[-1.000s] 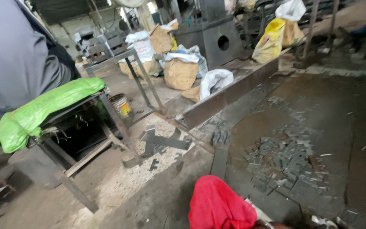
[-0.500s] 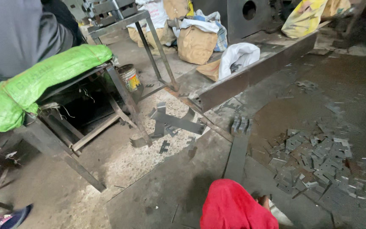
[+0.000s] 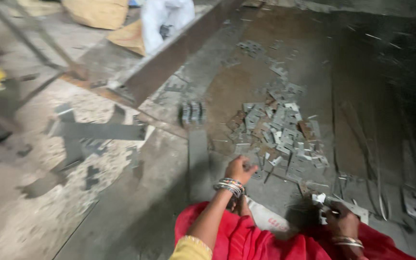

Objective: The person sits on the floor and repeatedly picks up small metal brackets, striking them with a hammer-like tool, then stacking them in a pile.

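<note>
The view has swung down from the green-covered stand and the sacks onto the floor, so both hands now show: the left hand [image 3: 239, 169] reaches out with fingers curled loosely at the near edge of the pile of small flat metal plates [image 3: 280, 132], though whether it pinches one I cannot tell. The right hand [image 3: 341, 220] is closed around a small stack of the same plates [image 3: 335, 204], held near the red cloth [image 3: 246, 238] over the lap, well right of the pile's edge. A flat steel strip [image 3: 198, 154] lies just left of the reaching hand.

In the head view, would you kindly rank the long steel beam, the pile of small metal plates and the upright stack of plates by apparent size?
1. Long steel beam, though it lies farther off.
2. Pile of small metal plates.
3. Upright stack of plates.
</note>
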